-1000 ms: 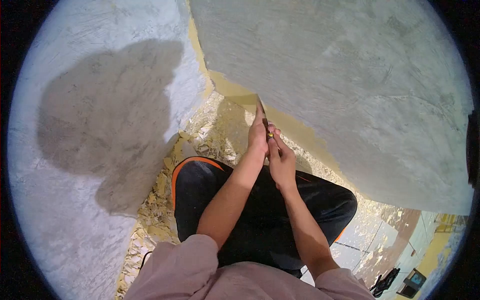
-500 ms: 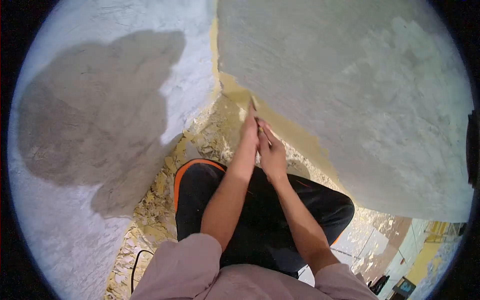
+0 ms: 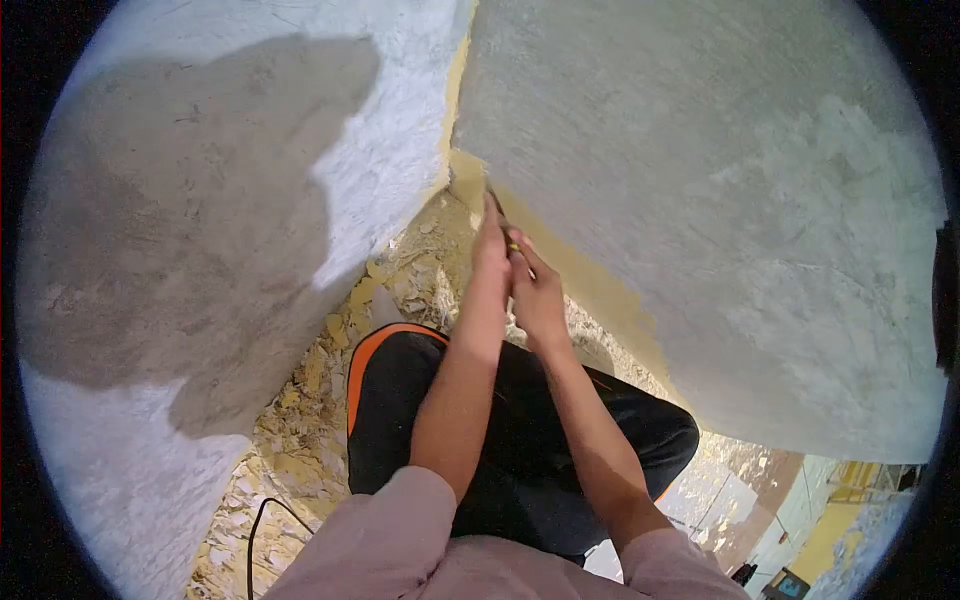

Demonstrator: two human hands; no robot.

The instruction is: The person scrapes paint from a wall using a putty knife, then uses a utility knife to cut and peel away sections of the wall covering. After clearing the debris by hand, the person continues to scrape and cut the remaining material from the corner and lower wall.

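Observation:
Both my hands are together on a scraper (image 3: 497,203) near the corner where two walls meet. Its thin blade is seen almost edge-on and meets the strip of yellow paint (image 3: 590,275) low on the right wall. My right hand (image 3: 538,300) is closed around the dark handle, where a small yellow part shows. My left hand (image 3: 489,245) lies along the tool ahead of it, with its fingers pressed together toward the blade. The fingers partly hide the scraper.
Yellow paint flakes (image 3: 300,430) cover the floor around my knees. The left wall (image 3: 390,120) and right wall (image 3: 700,180) are mostly bare grey. A black cable (image 3: 255,525) curves at lower left. A dark device with a screen (image 3: 790,585) lies at lower right.
My hands and the scraper have shifted slightly up and left along the yellow strip, toward the corner. The view has turned a little, and the shadow on the left wall sits slightly differently.

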